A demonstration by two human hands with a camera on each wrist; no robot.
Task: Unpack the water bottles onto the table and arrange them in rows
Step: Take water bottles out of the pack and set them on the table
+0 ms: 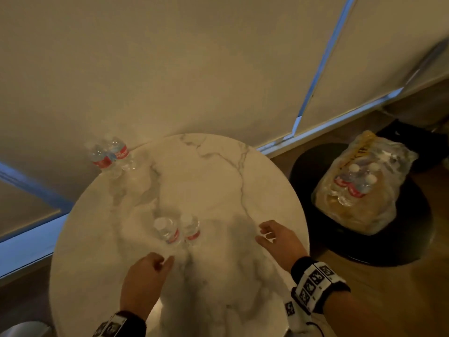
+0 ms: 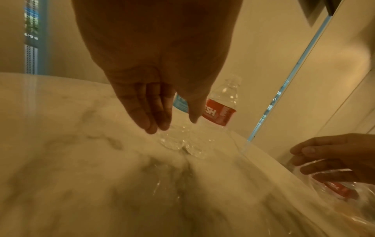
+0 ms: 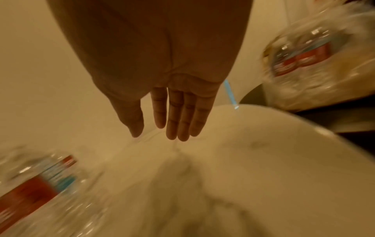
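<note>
Red labels on the near pair of bottles (image 1: pixel 178 231) read "ESH"; the far pair (image 1: pixel 110 154) stands at the surface (image 1: pixel 218 181) edge. Left grip (image 1: pixel 143 278) and right grip (image 1: pixel 279 239) hover relaxed, empty. The pack (image 1: pixel 359 183) sits right, on the floor.

Bare forearms; black wrist bands (image 1: pixel 318 285) with white blocks of square black-and-white markers on both wrists.

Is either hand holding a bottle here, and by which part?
Nothing is held. The left hand and the right hand hover open above the table, near two standing bottles.
</note>
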